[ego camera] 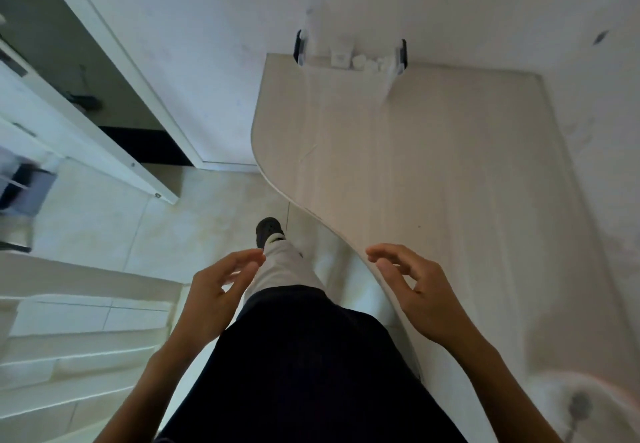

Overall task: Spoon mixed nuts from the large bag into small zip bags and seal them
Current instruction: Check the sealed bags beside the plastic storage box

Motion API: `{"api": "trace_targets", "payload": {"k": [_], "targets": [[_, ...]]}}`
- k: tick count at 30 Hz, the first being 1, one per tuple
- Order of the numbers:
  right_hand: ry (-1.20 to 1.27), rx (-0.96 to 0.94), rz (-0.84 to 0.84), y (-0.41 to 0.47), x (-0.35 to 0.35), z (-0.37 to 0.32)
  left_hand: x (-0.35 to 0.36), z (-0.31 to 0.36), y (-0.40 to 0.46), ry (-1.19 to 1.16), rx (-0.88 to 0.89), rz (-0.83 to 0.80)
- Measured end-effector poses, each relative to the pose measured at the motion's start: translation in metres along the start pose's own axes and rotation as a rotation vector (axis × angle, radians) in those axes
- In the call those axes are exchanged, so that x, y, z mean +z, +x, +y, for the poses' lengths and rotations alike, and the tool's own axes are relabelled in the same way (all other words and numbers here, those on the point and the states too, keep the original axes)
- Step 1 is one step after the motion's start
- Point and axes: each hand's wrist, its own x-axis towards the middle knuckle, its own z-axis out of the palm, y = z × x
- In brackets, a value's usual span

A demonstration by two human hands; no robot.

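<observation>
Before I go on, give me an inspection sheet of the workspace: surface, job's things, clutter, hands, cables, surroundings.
Surface: pale wooden table with a curved near edge, against a white wall.
Job's things: nothing seen; no bags, nuts or spoon in view.
Clutter: clear holder with small white items at the table's far edge.
Hands: left hand and right hand both open, holding nothing; right hand over the table's edge.
Cables: nothing seen.
Surroundings: tiled floor, open door on the left, fan at lower right.
</observation>
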Motion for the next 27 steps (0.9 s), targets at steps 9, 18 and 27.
{"api": "trace_targets", "payload": {"k": [9, 18, 27], "targets": [[0.021, 0.072, 0.179, 0.136, 0.041, -0.038, -0.079, -0.020, 0.154, -0.015, 0.000, -0.102], [0.081, 0.163, 0.421, 0.265, 0.085, -0.111, -0.188, -0.019, 0.346, -0.009, 0.102, -0.330], [0.143, 0.285, 0.638, 0.329, 0.098, -0.112, -0.193, -0.014, 0.454, 0.044, 0.151, -0.509]]}}
